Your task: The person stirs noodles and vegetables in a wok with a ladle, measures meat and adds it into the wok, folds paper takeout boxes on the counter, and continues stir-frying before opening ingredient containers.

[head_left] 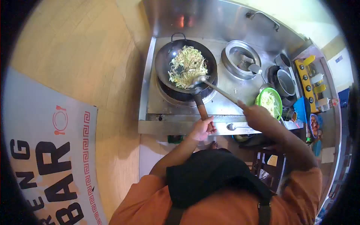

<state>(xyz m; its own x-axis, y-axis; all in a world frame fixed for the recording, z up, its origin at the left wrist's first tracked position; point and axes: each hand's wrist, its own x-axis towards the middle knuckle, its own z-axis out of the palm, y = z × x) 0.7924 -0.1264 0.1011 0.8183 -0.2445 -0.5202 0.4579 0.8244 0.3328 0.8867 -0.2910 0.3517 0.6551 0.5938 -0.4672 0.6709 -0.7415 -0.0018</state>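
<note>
Head view, the cooking station. One round black metal wok [162, 63], on a burner at the left of the stainless-steel table [232, 95], with a small loop at its far rim and a brown wooden handle [202, 111] pointing toward the person. Contents: one spread heap of thin noodles mixed with pale green shreds [188, 60].

One left hand [201, 130], fingers closed around the end of the wooden handle. One right hand [258, 117], fingers closed around the upper shaft of one long-handled metal ladle [221, 91]; the ladle's bowl lay within the wok, against the near edge of the noodles.

Right of the wok: one wide, round silver metal pan [226, 62], a flat-headed metal utensil [255, 68] at its right side. Nearer the right hand: one bright green plastic bowl [278, 98], holding pale shredded vegetable [267, 101]. Beyond the bowl, to the right: one dark-rimmed metal pot [286, 82]; past it, one yellow rack [308, 88] with round black-centred fittings along its side. At far left, apart from the table: one grey banner [80, 93] with black lettering and a red plate-and-cutlery emblem.
</note>
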